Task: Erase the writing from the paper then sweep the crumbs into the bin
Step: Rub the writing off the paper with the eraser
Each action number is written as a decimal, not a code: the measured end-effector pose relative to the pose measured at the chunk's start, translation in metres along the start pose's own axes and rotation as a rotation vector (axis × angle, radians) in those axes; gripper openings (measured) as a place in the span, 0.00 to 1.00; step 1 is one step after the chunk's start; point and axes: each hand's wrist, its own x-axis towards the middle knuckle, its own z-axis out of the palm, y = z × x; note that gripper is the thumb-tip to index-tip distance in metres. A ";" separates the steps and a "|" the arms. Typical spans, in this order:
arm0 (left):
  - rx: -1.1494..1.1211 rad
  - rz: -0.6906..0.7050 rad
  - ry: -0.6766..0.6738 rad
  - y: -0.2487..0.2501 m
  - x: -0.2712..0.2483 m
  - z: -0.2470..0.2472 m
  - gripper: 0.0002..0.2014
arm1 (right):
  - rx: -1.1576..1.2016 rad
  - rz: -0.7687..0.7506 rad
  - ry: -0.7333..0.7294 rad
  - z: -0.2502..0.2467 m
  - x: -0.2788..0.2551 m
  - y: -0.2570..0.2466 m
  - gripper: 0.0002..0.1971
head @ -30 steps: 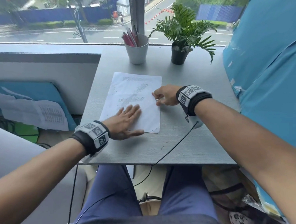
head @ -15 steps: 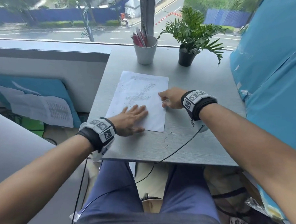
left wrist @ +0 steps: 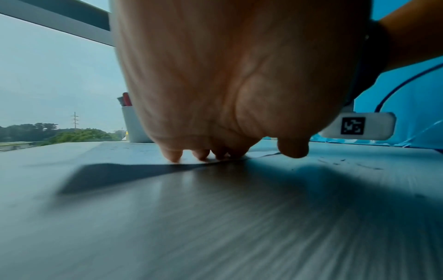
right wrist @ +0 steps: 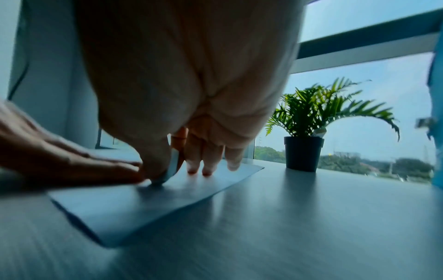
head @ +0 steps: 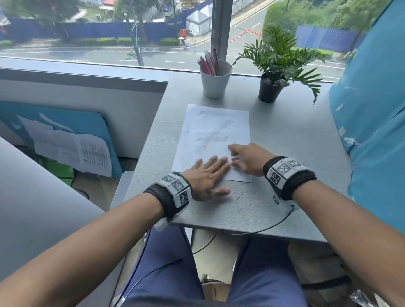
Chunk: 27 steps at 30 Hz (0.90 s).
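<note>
— Right hand (head: 248, 158) was doing what, exactly?

— It pinched a small pale eraser (right wrist: 173, 166) between thumb and forefinger, the tip pressed onto the paper (head: 215, 140); the other fingers (right wrist: 210, 161) curled down to the sheet. Only the right wrist view showed the eraser; from the head view the knuckles hid it.

— And the left hand (head: 206, 178)?

— Flat, fingers straight and spread, pressing the near end of the paper against the grey table (head: 291, 139), the thumb on bare tabletop. It gripped nothing.

— Could any writing be read?

— No. Faint grey lines sat in the sheet's middle and top, too blurred to read. The wristbands (head: 287, 173) carried black-and-white square code tags, no words.

— Crumbs?

— Dark specks (head: 239, 207) lay on the table just near of the sheet; the left wrist view also caught them.

— Anything else?

— A white cup of pens (head: 215, 82) and a potted plant (head: 275, 72) stood at the far edge by the window.
</note>
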 end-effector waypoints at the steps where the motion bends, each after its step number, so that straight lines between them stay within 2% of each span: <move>1: 0.002 -0.021 -0.001 -0.007 -0.005 0.002 0.42 | -0.008 0.000 -0.004 -0.001 -0.001 0.001 0.11; 3: -0.017 -0.128 0.019 -0.024 -0.019 0.007 0.45 | -0.027 0.000 -0.015 -0.001 -0.003 0.001 0.11; 7: -0.074 -0.499 0.056 -0.045 -0.039 0.014 0.56 | -0.032 -0.003 -0.043 -0.003 -0.001 0.000 0.08; 8: -0.069 -0.528 0.074 -0.042 -0.040 0.014 0.56 | -0.039 -0.002 -0.047 -0.003 -0.001 0.000 0.08; 9: -0.049 -0.496 0.101 -0.034 -0.037 0.013 0.56 | -0.049 0.002 -0.052 -0.004 0.000 0.000 0.08; 11: -0.001 -0.306 0.136 -0.010 -0.030 0.013 0.54 | -0.066 -0.002 -0.052 -0.005 0.000 0.001 0.08; 14: 0.040 -0.003 0.047 0.034 -0.016 0.019 0.49 | -0.097 -0.018 -0.052 -0.007 -0.002 0.003 0.07; 15: 0.039 0.047 0.015 0.043 -0.013 0.022 0.47 | -0.100 -0.018 -0.054 -0.008 -0.003 0.004 0.07; 17: 0.009 0.058 0.011 0.043 -0.013 0.026 0.46 | -0.097 -0.022 -0.051 -0.010 -0.005 0.006 0.07; 19: -0.027 -0.007 0.040 0.024 -0.020 0.026 0.45 | -0.088 -0.022 -0.043 -0.009 -0.007 0.006 0.07; 21: -0.052 -0.136 0.050 0.001 -0.030 0.024 0.47 | -0.082 -0.011 -0.040 -0.008 -0.009 0.006 0.07; 25: -0.046 -0.543 0.049 -0.025 -0.042 0.019 0.56 | -0.072 -0.009 -0.051 -0.008 -0.008 0.006 0.05; 26: -0.035 -0.592 0.070 -0.024 -0.042 0.017 0.56 | -0.082 -0.015 -0.055 -0.009 -0.007 0.006 0.05; 27: -0.023 -0.568 0.108 -0.020 -0.040 0.016 0.55 | -0.096 -0.023 -0.061 -0.010 -0.007 0.007 0.05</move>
